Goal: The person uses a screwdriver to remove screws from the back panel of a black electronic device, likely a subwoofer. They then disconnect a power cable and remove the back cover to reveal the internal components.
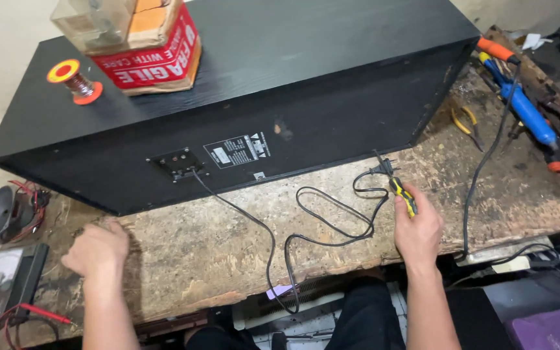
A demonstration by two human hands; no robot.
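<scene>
Screwdriver (403, 195), yellow-black: clamped in right hand (417, 232), just right of the speaker (241, 97) cord's plug (384, 170), near the speaker's front right corner. Left hand (96, 251): fingers curled together, resting on bare bench (215, 240) below the speaker's left end, beside the meter (1, 282).

Bare worn bench (183, 249) btwn hands; black cabinet (280, 84) behind, looped cord (332, 220) mid-bench.
</scene>
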